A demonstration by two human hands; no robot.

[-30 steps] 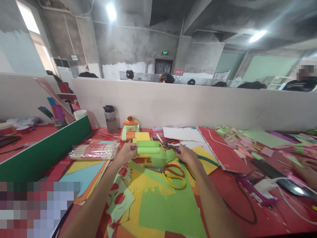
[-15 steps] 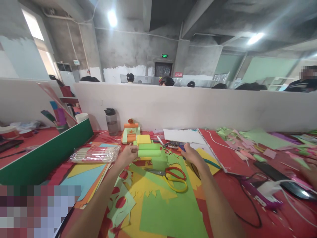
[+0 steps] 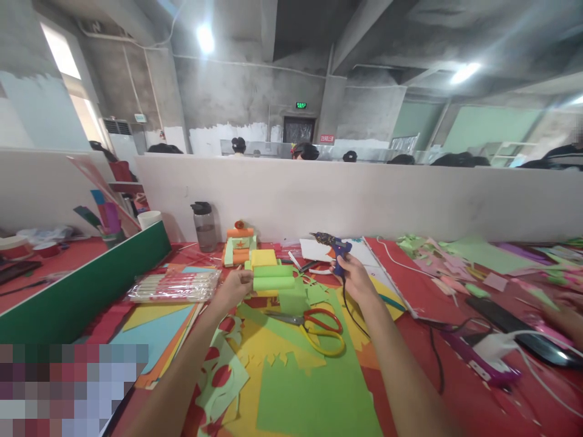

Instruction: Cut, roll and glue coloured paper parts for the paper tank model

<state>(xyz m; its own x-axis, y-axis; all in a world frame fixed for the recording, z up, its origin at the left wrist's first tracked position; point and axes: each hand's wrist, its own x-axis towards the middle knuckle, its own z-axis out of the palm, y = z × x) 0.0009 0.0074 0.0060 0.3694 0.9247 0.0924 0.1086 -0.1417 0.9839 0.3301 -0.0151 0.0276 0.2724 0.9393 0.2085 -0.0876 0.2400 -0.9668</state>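
My right hand [image 3: 354, 274] grips a blue hot glue gun [image 3: 339, 247] by its handle, and its dark nozzle points left above the table. A black cord hangs from the handle. At the left, my left hand [image 3: 239, 284] has its fingers closed on the left end of a green and yellow paper model [image 3: 273, 276] made of rolled tubes. Just behind it stands an orange and pale green paper model [image 3: 240, 246]. Nearer to me, scissors [image 3: 314, 325] with one red and one yellow handle lie on green paper [image 3: 314, 394].
A water bottle [image 3: 204, 226] stands by the white partition [image 3: 319, 194]. Wrapped sticks [image 3: 173, 285] and coloured sheets [image 3: 157, 328] lie left, beside a green divider [image 3: 91, 273]. Right are paper scraps [image 3: 437, 255], a purple power strip [image 3: 480, 358], cables and another person's hand [image 3: 562, 315].
My right hand has lifted the glue gun off the table, and its nozzle now shows above the white board. My left hand stays at the green and yellow paper model.
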